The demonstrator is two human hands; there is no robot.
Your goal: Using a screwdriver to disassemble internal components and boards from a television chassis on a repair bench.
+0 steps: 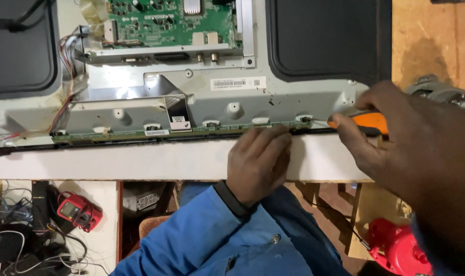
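Observation:
A flat television chassis [140,102] lies back-up on a white table. Along its near edge runs a thin green strip board [161,133]. My left hand [258,163] rests flat on the table edge, fingertips touching that strip. My right hand [411,143] grips an orange-handled screwdriver [368,122]; its thin shaft points left at a screw on a tab [305,119] of the strip. A green main circuit board [166,23] sits at the top, with a flat ribbon cable [177,110] running down from it.
Black back-cover pieces [324,36] lie at the upper left and upper right. Below the table edge [140,161] a red multimeter [78,210] and tangled wires sit at lower left. A red object [398,248] lies at lower right. A grey metal part [437,89] is at right.

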